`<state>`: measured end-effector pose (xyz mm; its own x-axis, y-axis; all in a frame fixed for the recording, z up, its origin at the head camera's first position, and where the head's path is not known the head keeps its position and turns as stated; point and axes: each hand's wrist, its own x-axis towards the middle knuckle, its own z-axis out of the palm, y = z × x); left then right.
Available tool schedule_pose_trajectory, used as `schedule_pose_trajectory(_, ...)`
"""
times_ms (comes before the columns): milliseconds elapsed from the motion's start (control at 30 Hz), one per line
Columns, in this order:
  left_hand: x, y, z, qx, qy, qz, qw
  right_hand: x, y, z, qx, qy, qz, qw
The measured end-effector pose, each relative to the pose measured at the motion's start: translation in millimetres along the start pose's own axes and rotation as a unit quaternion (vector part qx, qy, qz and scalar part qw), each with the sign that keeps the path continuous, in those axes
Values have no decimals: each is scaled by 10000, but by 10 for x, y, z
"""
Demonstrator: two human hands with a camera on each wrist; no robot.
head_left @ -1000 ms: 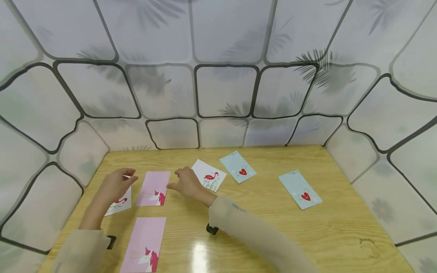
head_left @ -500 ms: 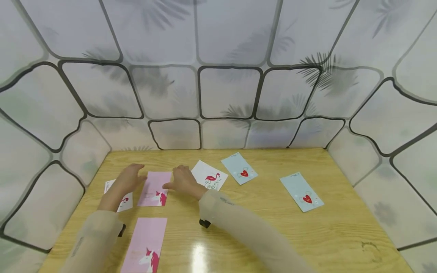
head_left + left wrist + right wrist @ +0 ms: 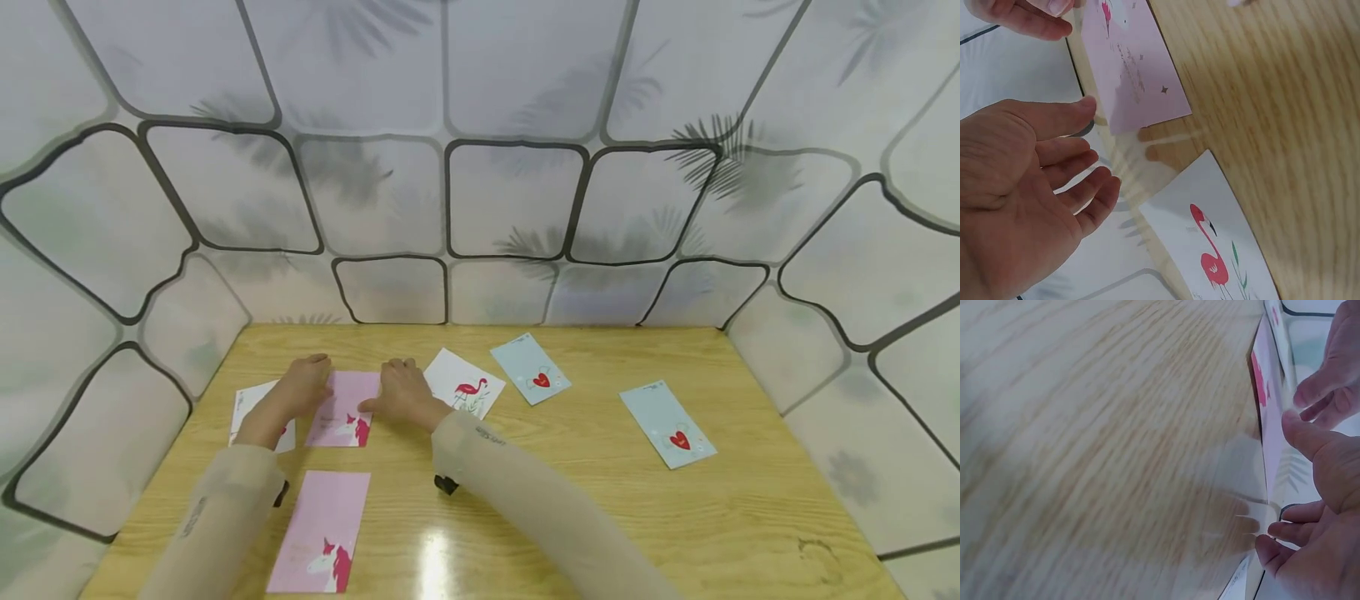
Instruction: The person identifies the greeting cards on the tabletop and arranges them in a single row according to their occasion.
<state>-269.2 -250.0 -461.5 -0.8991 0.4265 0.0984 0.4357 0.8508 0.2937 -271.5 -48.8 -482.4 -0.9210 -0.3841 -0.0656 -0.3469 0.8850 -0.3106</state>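
A pink unicorn card (image 3: 345, 408) lies flat on the table between my two hands. By its left edge is my left hand (image 3: 303, 387), its fingers loosely bent. The left wrist view has this hand (image 3: 1029, 181) holding nothing, beside the pink card (image 3: 1141, 75). At the right edge my right hand (image 3: 405, 392) hovers, thumb toward the card; in the right wrist view its fingers (image 3: 1294, 532) are spread and grip nothing. My left forearm partly covers a white flamingo card (image 3: 251, 408). A second flamingo card (image 3: 465, 385) lies right of my right hand.
Nearer the front edge is another pink unicorn card (image 3: 322, 533). Two light blue heart cards (image 3: 531, 367) lie to the right, the farther one apart from the rest. Patterned pale fabric (image 3: 502, 200) encloses the wooden table (image 3: 570, 517) at the back and sides.
My left hand has moved right, from over the left flamingo card to the upper pink card's left edge. My right hand has shifted slightly left toward that card. The cards have stayed put.
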Motion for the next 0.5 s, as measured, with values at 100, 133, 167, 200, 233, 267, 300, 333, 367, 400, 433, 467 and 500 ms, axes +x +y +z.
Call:
schedule_pose_trajectory(100,14,-15,23,26,-226,-163,9996,-1,-5,14,9,-12,-58,10000)
schedule_pose_trajectory(133,16,-18,30,7,-287,-236,9993,-5,-11,16,2,-20,-82,10000)
schedule_pose_trajectory(167,16,-15,36,-59,-361,-342,9987,-9,-18,18,-2,-27,-102,9999)
schedule_pose_trajectory(200,15,-14,41,-99,-418,-407,9982,-10,-25,24,-33,-22,-113,9999)
schedule_pose_trajectory(233,13,-13,47,-133,-455,-427,9980,-12,-31,30,-71,-16,-118,9999)
schedule_pose_trajectory(267,12,-8,52,-165,-488,-437,9977,-13,-38,37,-121,-13,-125,9998)
schedule_pose_trajectory(300,7,-1,59,-221,-527,-462,9973,-12,-44,42,-179,-14,-119,9998)
schedule_pose_trajectory(333,3,3,60,-254,-546,-467,9971,-11,-51,44,-217,-17,-106,9997)
schedule_pose_trajectory(367,1,5,64,-284,-576,-498,9967,-11,-57,48,-265,-9,-91,9996)
schedule_pose_trajectory(400,1,4,67,-280,-599,-504,9965,-11,-63,50,-305,-10,-80,9995)
schedule_pose_trajectory(433,2,6,70,-274,-608,-499,9965,-12,-68,49,-332,-22,-78,9994)
schedule_pose_trajectory(467,4,5,73,-263,-625,-512,9964,-13,-73,47,-355,-28,-77,9993)
schedule_pose_trajectory(500,7,2,75,-241,-641,-522,9963,-14,-77,48,-381,-35,-83,9992)
